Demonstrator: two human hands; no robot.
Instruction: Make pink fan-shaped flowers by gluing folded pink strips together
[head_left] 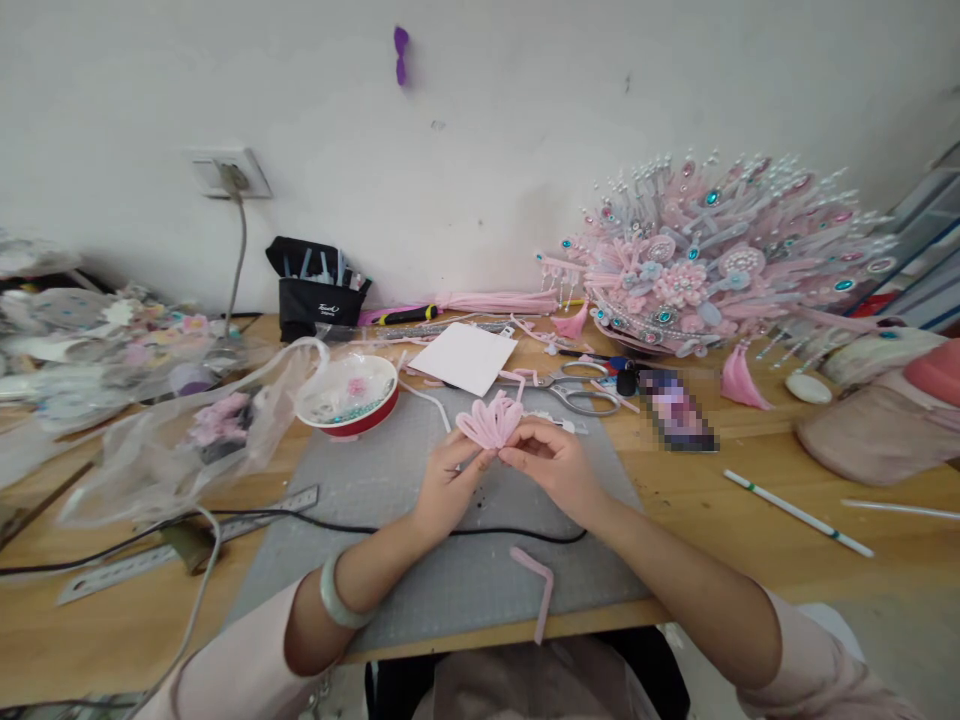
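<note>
Near the centre of the frame, the left hand (446, 490) and right hand (562, 468) pinch the base of a looped pink flower (489, 420) above a grey mat (330, 560). A bent pink strip (545, 590) lies lower centre; a beaded headdress (682, 285) stands upper right.

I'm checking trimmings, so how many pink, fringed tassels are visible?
2: one pink, fringed tassel is at the lower left of the pink, bead-studded ornament, and a larger tassel at its lower right. More may be hidden behind it.
</note>
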